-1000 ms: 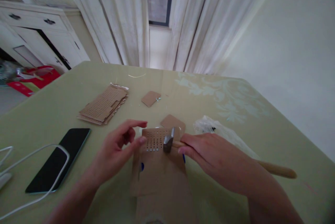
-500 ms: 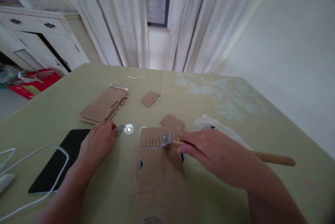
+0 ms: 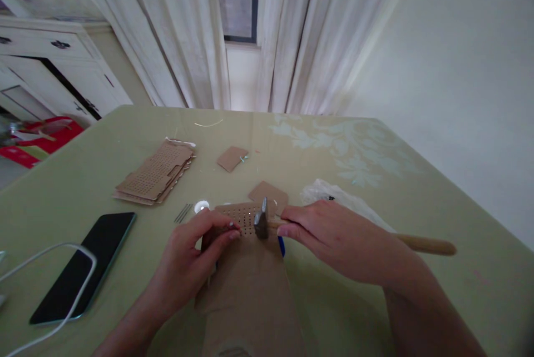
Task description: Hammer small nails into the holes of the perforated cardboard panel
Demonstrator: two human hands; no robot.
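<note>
Cardboard strip (image 3: 246, 268) lies flat mid-table; our left hand (image 3: 196, 257) pinches something tiny on its perforated end, right hand (image 3: 329, 237) wrapped around the hammer (image 3: 262, 224) resting just beside those fingertips.

I see a table (image 3: 417, 190) with a card (image 3: 244, 218) in the middle of it. The card lies on a big board (image 3: 250, 290) that comes toward me. My left hand (image 3: 196, 254) rests on the left side of the card. My right hand (image 3: 334, 237) is on the right and holds a hammer (image 3: 262, 223), whose head is on the card. Some pins (image 3: 183, 212) lie left of the card. A stack (image 3: 156, 170) sits behind them. A phone (image 3: 83, 265) lies far left with a cable (image 3: 45, 259) over it. A bag (image 3: 334, 198) lies behind my right hand.
</note>
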